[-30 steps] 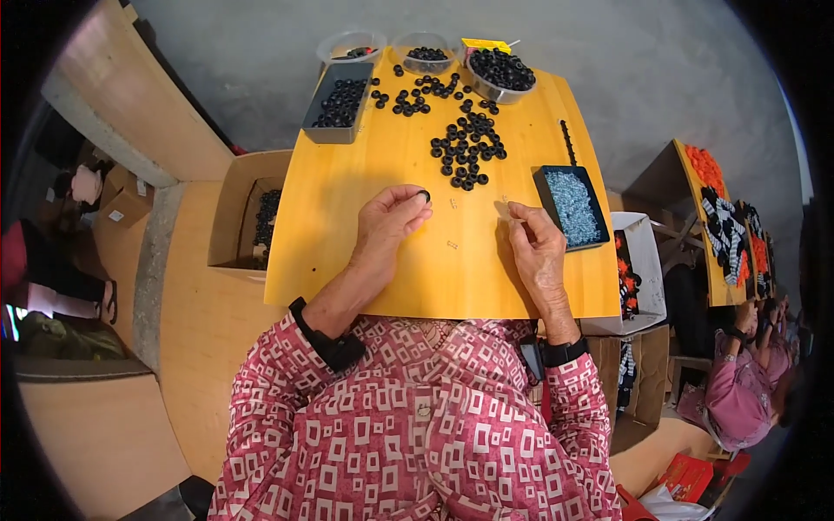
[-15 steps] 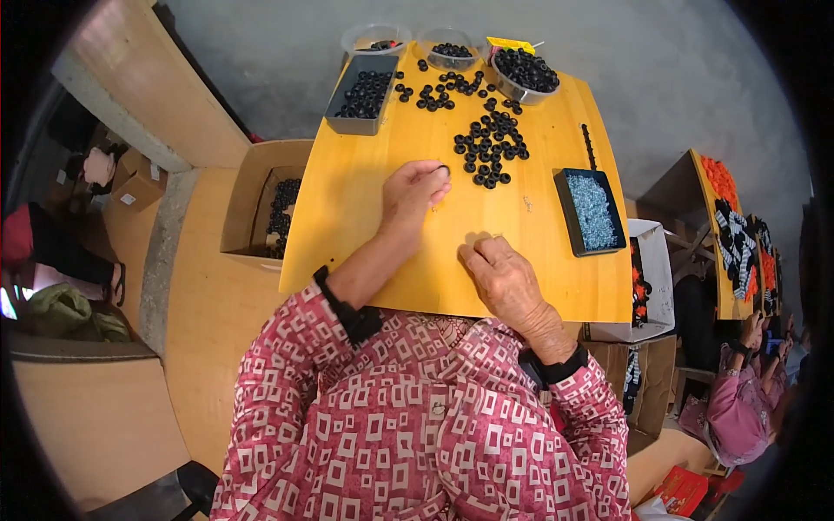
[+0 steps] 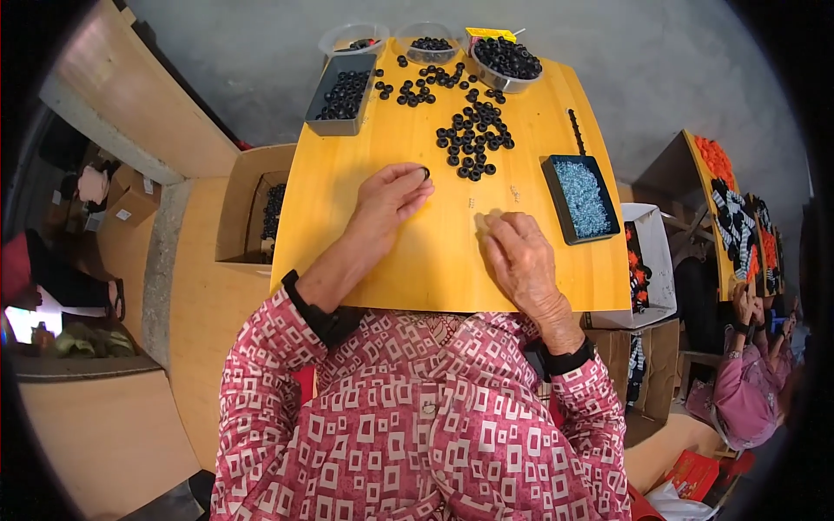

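Observation:
My left hand (image 3: pixel 388 201) is closed over the middle of the yellow table, with a small black ring-shaped piece (image 3: pixel 426 173) pinched between thumb and forefinger. My right hand (image 3: pixel 523 260) lies on the table nearer the front edge, its fingers curled down. Whatever is under its fingertips is hidden. Between the hands is a tiny pale metal piece (image 3: pixel 472 202), perhaps a spring. More such small pieces (image 3: pixel 515 193) lie just beyond my right fingers. A loose cluster of black round rings (image 3: pixel 473 139) spreads past my left hand.
At the far left stands a grey tray (image 3: pixel 334 127) of black rings; clear bowls (image 3: pixel 506 84) line the back edge. A black tray (image 3: pixel 571 233) of pale blue bits sits right, below a dark strip (image 3: pixel 576 130). Cardboard boxes (image 3: pixel 234 187) flank the table; another person (image 3: pixel 751 382) sits at right.
The view has shifted slightly. My right hand has moved right and a little away from me; a tiny metal piece now shows between the hands. My left hand still pinches the black ring.

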Tool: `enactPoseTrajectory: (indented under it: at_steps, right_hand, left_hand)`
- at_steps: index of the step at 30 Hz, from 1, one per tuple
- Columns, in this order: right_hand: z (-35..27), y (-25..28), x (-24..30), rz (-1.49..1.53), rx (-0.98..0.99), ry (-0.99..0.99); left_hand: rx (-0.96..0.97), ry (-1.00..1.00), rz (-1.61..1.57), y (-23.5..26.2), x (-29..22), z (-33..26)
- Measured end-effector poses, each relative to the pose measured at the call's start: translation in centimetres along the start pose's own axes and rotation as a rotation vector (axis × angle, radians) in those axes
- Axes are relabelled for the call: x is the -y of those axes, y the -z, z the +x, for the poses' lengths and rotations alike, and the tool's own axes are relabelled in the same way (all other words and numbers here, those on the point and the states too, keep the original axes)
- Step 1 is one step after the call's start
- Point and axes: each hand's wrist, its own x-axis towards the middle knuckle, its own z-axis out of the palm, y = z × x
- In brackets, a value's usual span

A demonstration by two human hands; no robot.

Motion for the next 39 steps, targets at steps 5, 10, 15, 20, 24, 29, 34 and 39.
enactPoseTrajectory:
  at_steps: [5, 10, 15, 20, 24, 29, 34, 39]
  right_hand:
    - [-1.0, -0.4, -0.1, -0.113, 0.141, 0.071]
    - [-0.8, 1.2, -1.5, 0.056, 0.024, 0.023]
    - [-2.1, 3.7, -2.4, 0.141, -0.140, -0.220]
    - [-2.4, 3.7, -1.2, 0.084, 0.000, -0.171]
    - [-2.2, 1.3, -0.5, -0.024, 0.146, -0.025]
    - [-1.8, 0.9, -0.9, -0.099, 0.152, -0.005]
    - [-2.3, 1.4, -0.7, -0.231, 0.184, -0.046]
    - [-2.4, 1.6, -0.2, -0.167, 0.091, -0.100]
  left_hand:
    - [0.043, -0.027, 0.087, -1.3, 1.0, 0.2]
    - [0.082, -0.028, 0.007, -5.1, 2.4, 1.9]
    - [0.139, -0.029, 0.012, -6.0, 2.7, 2.6]
    - [0.103, 0.003, 0.050, -5.6, 2.4, 2.0]
    - [0.078, -0.007, 0.081, -6.3, 2.6, -0.7]
    - [0.118, 0.039, 0.105, -5.2, 2.8, -4.6]
    - [0.229, 0.118, 0.043, -5.9, 4.5, -3.6]
    - [0.165, 0.032, 0.030, -8.2, 3.3, -0.1]
